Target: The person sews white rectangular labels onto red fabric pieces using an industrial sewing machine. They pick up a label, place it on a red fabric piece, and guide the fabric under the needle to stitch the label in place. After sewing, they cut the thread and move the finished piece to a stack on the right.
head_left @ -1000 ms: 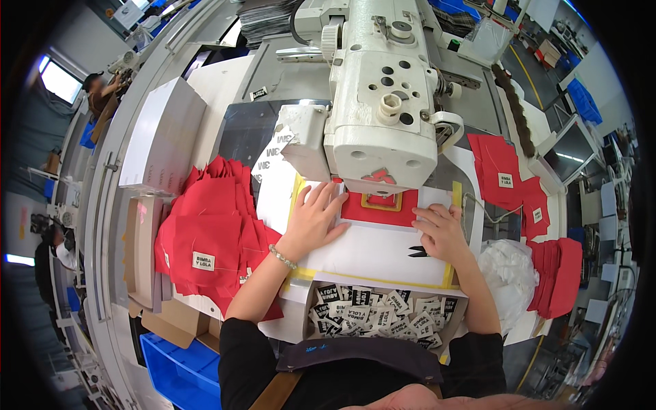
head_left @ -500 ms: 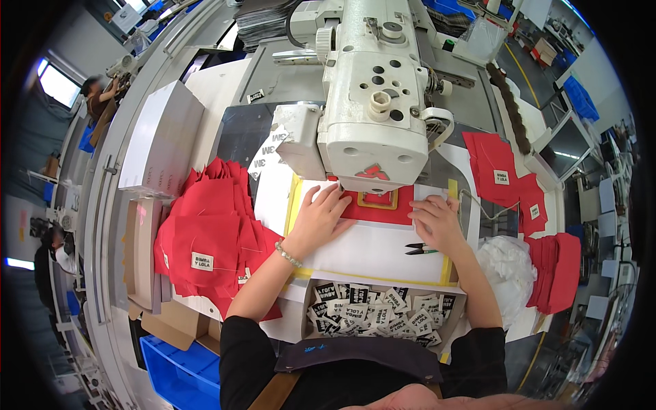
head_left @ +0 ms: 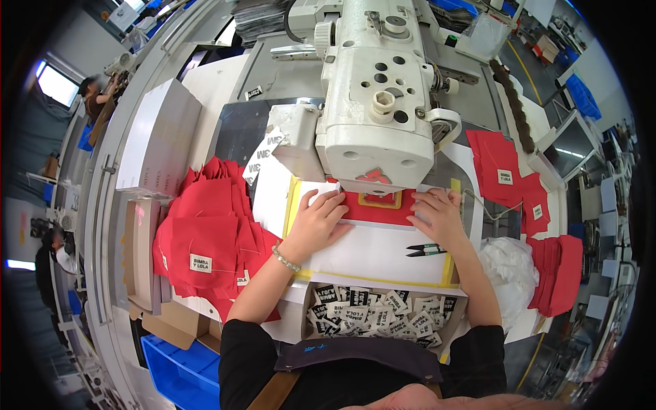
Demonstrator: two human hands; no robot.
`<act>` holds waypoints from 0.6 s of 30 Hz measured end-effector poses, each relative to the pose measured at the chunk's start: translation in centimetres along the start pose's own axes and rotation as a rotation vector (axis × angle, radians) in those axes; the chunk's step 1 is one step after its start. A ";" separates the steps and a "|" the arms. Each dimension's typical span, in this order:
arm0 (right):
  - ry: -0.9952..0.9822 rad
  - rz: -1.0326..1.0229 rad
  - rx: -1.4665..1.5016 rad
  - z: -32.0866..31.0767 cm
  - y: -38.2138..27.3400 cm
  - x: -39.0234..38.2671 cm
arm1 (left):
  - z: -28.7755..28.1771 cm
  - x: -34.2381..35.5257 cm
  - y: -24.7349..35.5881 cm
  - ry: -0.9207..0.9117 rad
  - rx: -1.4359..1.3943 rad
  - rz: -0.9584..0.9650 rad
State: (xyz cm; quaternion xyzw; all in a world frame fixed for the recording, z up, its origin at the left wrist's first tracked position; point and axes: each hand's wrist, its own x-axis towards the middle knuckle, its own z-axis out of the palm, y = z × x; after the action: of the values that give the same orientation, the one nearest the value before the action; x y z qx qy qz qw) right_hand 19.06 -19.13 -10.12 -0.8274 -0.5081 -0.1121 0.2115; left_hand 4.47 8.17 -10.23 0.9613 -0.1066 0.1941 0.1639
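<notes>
A red fabric piece (head_left: 372, 215) lies flat under the head of a white sewing machine (head_left: 376, 130), partly hidden by it. Around its middle, below the needle area, sits a small yellow-edged frame (head_left: 380, 199). My left hand (head_left: 316, 222) rests on the left end of the fabric, fingers stretched out and spread. On the right end lies my right hand (head_left: 438, 217), its fingers also spread flat. Just below the right hand, a pair of dark thread snips (head_left: 426, 250) rests on the white work surface (head_left: 369, 256).
Left of me is a heap of red fabric pieces with labels (head_left: 205, 239), beside a white box (head_left: 160, 140). A box of loose black and white labels (head_left: 376, 313) sits in front of me. At right are labelled red pieces (head_left: 497, 167), a white plastic bag (head_left: 509, 273) and stacked red fabric (head_left: 557, 273).
My right hand has shifted slightly left, its fingers lying further over the red fabric, and the snips show more fully. My left hand stays nearly in place.
</notes>
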 end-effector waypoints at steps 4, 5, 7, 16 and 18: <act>0.002 0.000 -0.023 0.2 -0.2 0.2 | 0.2 0.5 0.2 -0.033 -0.030 -0.059; 0.004 0.003 -0.024 0.2 -0.2 0.2 | 0.3 0.6 0.2 -0.048 -0.038 -0.076; 0.010 -0.003 -0.029 0.3 -0.2 0.3 | 0.4 0.7 0.1 -0.079 -0.051 -0.109; 0.041 -0.027 -0.060 0.1 -0.5 0.4 | 0.6 0.4 -0.9 0.029 -0.114 -0.105; 0.031 -0.028 -0.040 0.2 -0.5 0.4 | 0.4 0.4 -0.9 0.023 -0.112 -0.101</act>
State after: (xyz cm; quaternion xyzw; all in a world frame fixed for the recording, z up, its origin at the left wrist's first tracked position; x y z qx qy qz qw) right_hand 18.81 -18.54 -10.07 -0.8223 -0.5141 -0.1381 0.2011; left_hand 5.19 8.81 -10.65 0.9526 -0.0667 0.1902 0.2280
